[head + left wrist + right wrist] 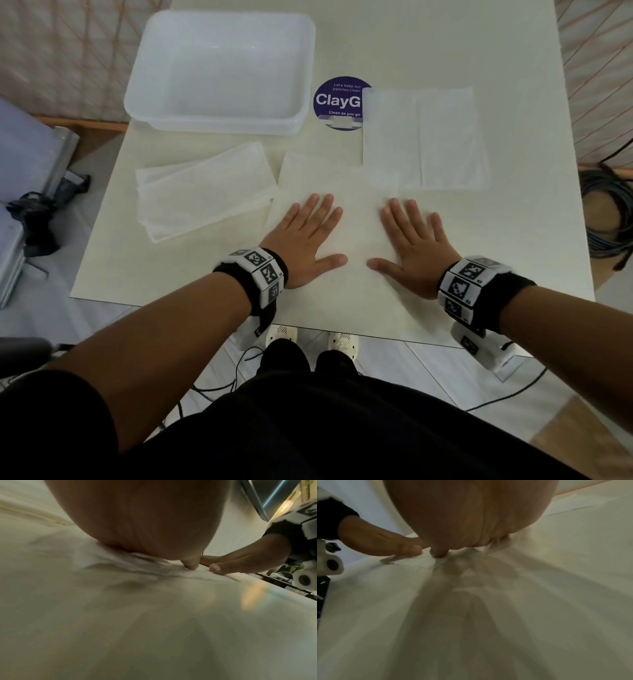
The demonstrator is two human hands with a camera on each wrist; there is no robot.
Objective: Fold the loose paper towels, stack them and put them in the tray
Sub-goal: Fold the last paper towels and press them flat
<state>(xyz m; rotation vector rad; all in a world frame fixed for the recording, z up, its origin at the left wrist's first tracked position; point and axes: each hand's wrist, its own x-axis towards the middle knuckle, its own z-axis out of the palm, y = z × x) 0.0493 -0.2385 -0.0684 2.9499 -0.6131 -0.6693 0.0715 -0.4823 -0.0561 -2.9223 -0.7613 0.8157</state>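
Both hands lie flat, palms down, on a large unfolded white paper towel (pixel 342 212) spread over the near middle of the pale cream rectangular table (pixel 534 222). The left hand (pixel 308 240) has its fingers straight and slightly fanned, thumb stretched out toward the right; the right hand (pixel 416 243) mirrors it, fingers straight and spread, thumb pointing left, so the two thumb tips are near each other but apart. Neither hand curls round or pinches anything; they only press the sheet down. In the left wrist view the heel of the left hand (pixel 137 520) bears on the crumpled paper, with the right hand (pixel 243 562) lying flat beyond it; the right wrist view shows the same in reverse, right hand (pixel 471 513) pressing, left hand (pixel 382 540) flat beside it. To the left of the sheet sits a stack of folded white paper towels (pixel 205 195), slightly askew. Farther back on the left stands a translucent white rectangular plastic tray (pixel 137 99), nothing in it. Another unfolded white paper towel (pixel 428 137) lies at the far right, overlapping a round dark-purple sticker (pixel 335 102).
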